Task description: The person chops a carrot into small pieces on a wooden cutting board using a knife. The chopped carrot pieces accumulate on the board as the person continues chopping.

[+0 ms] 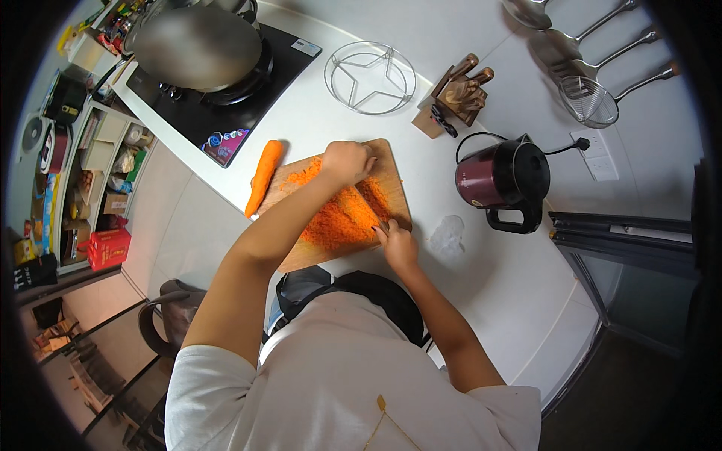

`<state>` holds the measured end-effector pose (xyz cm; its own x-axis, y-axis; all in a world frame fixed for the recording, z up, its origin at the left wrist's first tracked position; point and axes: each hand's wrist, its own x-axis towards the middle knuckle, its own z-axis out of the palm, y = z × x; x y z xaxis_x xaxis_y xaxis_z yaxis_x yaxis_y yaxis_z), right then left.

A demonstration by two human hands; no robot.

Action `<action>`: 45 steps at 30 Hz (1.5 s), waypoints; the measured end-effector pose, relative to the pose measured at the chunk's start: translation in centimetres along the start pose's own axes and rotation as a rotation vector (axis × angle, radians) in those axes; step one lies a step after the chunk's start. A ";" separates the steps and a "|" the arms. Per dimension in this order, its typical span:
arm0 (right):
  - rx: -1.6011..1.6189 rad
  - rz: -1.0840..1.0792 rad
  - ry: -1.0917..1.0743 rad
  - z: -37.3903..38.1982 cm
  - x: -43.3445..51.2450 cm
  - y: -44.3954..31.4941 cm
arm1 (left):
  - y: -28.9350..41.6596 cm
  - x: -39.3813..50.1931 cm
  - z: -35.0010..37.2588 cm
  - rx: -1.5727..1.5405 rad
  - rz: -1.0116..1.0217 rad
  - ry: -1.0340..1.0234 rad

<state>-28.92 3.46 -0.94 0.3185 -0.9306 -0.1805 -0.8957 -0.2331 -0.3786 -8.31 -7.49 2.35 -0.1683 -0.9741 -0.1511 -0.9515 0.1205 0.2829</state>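
Note:
Shredded orange carrot point(333, 225) is heaped over a wooden cutting board point(389, 155) before me. A kitchen knife point(369, 204) lies across the heap, its blade slanting away from me to the upper left. My right hand point(399, 245) grips its handle near the board's right edge. At the far end of the blade, my left hand point(348, 162) is curled over the knife, hiding its tip. One whole peeled carrot point(264, 179) lies along the board's left edge, on the white countertop point(304, 124).
A lidded pan point(197, 48) stands on the black cooktop point(237, 127). Behind the board are a star-shaped wire rack point(369, 79) and a knife block point(445, 104). A maroon electric kettle point(502, 180) and crumpled clear plastic point(448, 235) sit at the right. Metal utensils point(589, 101) hang on the wall.

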 end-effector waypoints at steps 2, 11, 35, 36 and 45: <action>-0.097 0.000 -0.034 -0.8 0.4 -1.3 | -1.1 0.2 0.7 -0.031 -0.053 -0.030; -0.157 0.040 -0.230 -4.7 2.3 -4.0 | -3.7 0.3 0.9 -0.191 -0.096 -0.032; -0.090 0.096 -0.206 -4.7 2.4 -3.7 | -3.1 1.2 0.8 -0.169 -0.017 0.058; -0.073 0.101 -0.229 -5.3 2.6 -3.9 | -3.2 1.4 0.8 -0.176 -0.004 0.051; -0.080 0.019 -0.052 -1.0 1.1 -0.1 | -0.2 0.6 0.1 -0.032 0.003 -0.022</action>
<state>-28.79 2.14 -0.16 0.3147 -0.9196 -0.2352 -0.9232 -0.2390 -0.3009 -8.27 -8.09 2.13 -0.1769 -0.9694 -0.1704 -0.9425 0.1169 0.3132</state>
